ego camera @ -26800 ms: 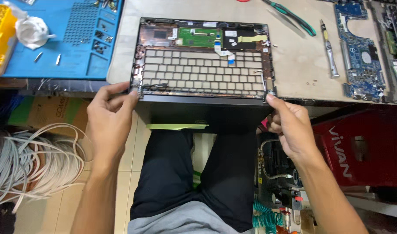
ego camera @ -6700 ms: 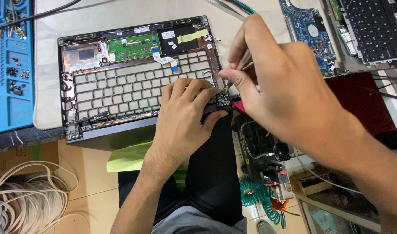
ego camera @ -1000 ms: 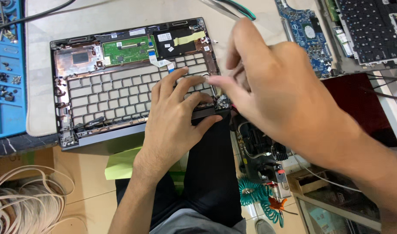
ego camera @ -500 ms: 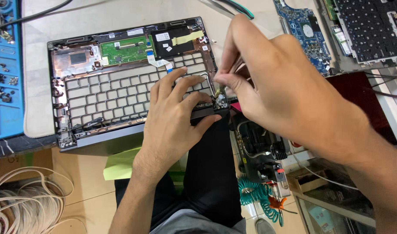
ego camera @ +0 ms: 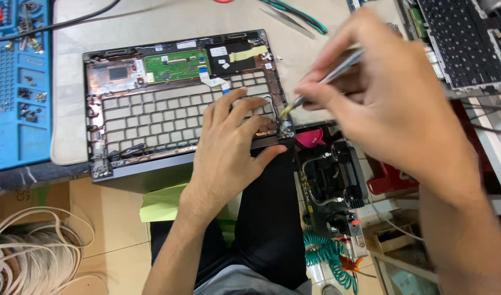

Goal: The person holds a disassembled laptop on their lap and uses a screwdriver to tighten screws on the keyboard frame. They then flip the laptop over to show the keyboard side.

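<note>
Laptop palmrest frame [ego camera: 152,114] lies centre-left, long axis across the frame, overhanging the bench edge; the left hand [ego camera: 228,150] presses flat on its lower-right corner. Right hand [ego camera: 392,104], pinched shut on metal tweezers [ego camera: 321,82], points their tip there, higher than half a second ago.

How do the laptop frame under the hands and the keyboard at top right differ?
The laptop frame has empty key holes; the keyboard is full of black keys. The left hand presses the frame while the right hand works tweezers at its corner; the keyboard lies untouched. Both lie flat on the bench.
</note>
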